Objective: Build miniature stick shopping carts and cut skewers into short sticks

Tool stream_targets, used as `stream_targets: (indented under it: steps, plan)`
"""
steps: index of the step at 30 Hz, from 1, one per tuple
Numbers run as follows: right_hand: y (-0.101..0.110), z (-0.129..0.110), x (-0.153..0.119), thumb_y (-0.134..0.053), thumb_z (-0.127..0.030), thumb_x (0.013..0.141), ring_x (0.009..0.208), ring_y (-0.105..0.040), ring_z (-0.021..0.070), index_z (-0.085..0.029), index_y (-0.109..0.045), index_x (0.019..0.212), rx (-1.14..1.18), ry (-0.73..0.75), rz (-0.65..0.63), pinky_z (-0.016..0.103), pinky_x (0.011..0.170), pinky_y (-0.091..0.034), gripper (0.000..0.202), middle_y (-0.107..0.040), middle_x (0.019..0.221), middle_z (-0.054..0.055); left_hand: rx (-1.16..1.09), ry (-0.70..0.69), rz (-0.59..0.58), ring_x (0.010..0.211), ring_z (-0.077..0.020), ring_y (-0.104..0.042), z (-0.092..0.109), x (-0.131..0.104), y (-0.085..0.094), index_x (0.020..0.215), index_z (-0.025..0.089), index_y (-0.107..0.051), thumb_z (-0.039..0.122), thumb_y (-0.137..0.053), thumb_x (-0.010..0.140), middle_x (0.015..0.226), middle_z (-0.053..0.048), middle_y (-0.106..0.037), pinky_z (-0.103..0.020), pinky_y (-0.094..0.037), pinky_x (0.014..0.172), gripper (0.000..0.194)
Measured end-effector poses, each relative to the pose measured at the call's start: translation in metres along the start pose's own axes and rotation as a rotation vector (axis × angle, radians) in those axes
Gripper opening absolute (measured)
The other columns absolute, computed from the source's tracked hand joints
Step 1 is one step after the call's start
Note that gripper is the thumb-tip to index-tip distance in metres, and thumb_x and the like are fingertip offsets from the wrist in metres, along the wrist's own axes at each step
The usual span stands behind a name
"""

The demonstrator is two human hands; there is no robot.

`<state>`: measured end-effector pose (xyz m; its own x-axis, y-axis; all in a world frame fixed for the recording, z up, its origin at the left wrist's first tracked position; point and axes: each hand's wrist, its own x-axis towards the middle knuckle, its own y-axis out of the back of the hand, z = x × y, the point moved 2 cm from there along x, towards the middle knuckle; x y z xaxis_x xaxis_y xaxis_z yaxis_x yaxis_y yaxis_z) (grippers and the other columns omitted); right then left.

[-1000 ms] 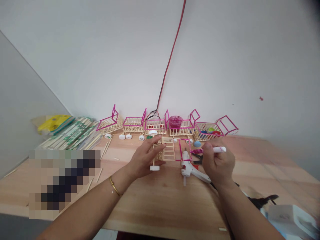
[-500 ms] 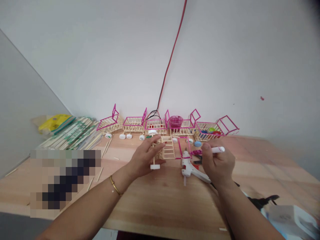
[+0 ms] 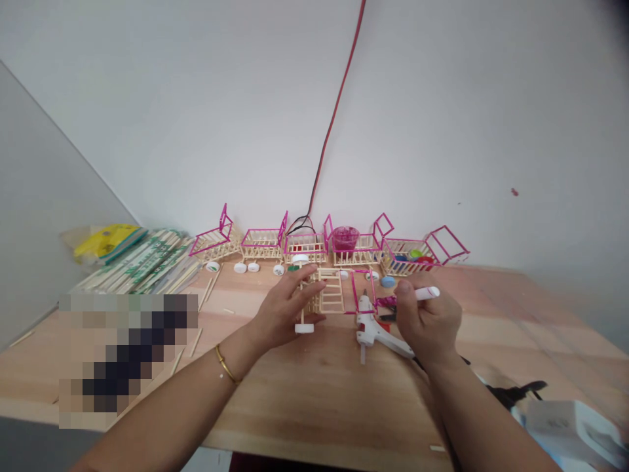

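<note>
My left hand [image 3: 282,308] is closed around the wheeled end of a small cart [image 3: 331,292] built from thin wooden sticks. The cart is tipped over, with white round wheels [image 3: 304,328] toward me and a magenta-coloured frame at its right end. In my right hand [image 3: 430,321] is a white marker [image 3: 427,294], gripped in a fist. Its magenta front end points left, close to the cart's coloured frame; whether it touches cannot be told. Just below that frame a white glue gun [image 3: 366,328] lies on the table.
Several similar stick carts [image 3: 265,242] line the wall, magenta on their rims and handles. A magenta-stained cup [image 3: 345,239] stands among them. Packs of sticks [image 3: 142,262] and a yellow bag [image 3: 108,242] lie at left. A white box-like object [image 3: 565,423] sits front right; loose sticks [image 3: 206,294] are scattered.
Hardly anything differs. Both hands keep their places on the cart and the marker, while the whole view has shifted very slightly.
</note>
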<state>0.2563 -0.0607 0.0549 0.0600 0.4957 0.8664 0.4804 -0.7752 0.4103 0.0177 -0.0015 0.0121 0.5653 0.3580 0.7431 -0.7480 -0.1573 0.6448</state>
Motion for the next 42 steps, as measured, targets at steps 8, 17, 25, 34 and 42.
stream_targets:
  steps: [8, 17, 25, 34, 42]
  plan:
    - [0.0012, 0.0012, -0.0007, -0.051, -0.022, 0.089, 0.061, -0.053, 0.0143, -0.019, -0.053, 0.068, 0.031, -0.014, 0.041, 0.028, 0.057, -0.039, 0.022, -0.055, 0.064, 0.001, 0.007, 0.007, 0.015, 0.118, -0.0257, -0.051, -0.0018, -0.0003, -0.0004, 0.133, 0.022, -0.042, 0.028, -0.067, 0.081, 0.137, -0.019, -0.043, -0.045, -0.048, 0.094, 0.058]
    - [-0.0017, 0.004, -0.0023, -0.054, -0.023, 0.088, 0.065, -0.057, 0.0158, -0.019, -0.057, 0.07, 0.05, -0.016, 0.035, 0.029, 0.061, -0.043, 0.019, -0.06, 0.069, 0.002, 0.012, 0.007, 0.016, 0.117, -0.0256, -0.051, -0.0011, -0.0001, -0.0006, 0.133, 0.022, -0.041, 0.029, -0.067, 0.081, 0.137, -0.019, -0.043, -0.046, -0.049, 0.094, 0.058]
    - [-0.0011, 0.0023, -0.0019, -0.052, -0.024, 0.089, 0.061, -0.055, 0.015, -0.02, -0.054, 0.067, 0.017, -0.006, 0.026, 0.028, 0.059, -0.041, 0.023, -0.058, 0.065, 0.002, 0.003, 0.005, 0.016, 0.116, -0.0253, -0.052, 0.0005, 0.0016, 0.0002, 0.133, 0.024, -0.041, 0.029, -0.065, 0.082, 0.137, -0.018, -0.043, -0.046, -0.049, 0.092, 0.057]
    - [-0.001, 0.002, -0.0014, -0.052, -0.025, 0.089, 0.059, -0.054, 0.0142, -0.02, -0.053, 0.066, 0.013, -0.004, 0.01, 0.028, 0.058, -0.04, 0.024, -0.056, 0.062, 0.0, 0.01, 0.015, 0.02, 0.113, -0.0245, -0.053, 0.0004, 0.002, 0.0001, 0.131, 0.022, -0.043, 0.03, -0.067, 0.081, 0.136, -0.018, -0.044, -0.044, -0.049, 0.093, 0.056]
    - [-0.0065, 0.0062, -0.0043, -0.056, -0.026, 0.088, 0.067, -0.056, 0.0169, -0.019, -0.058, 0.074, 0.097, -0.013, -0.017, 0.031, 0.064, -0.043, 0.016, -0.06, 0.071, 0.003, 0.016, 0.011, 0.019, 0.12, -0.0269, -0.05, -0.0008, 0.0008, -0.0008, 0.133, 0.024, -0.041, 0.031, -0.065, 0.082, 0.136, -0.018, -0.044, -0.047, -0.048, 0.094, 0.057]
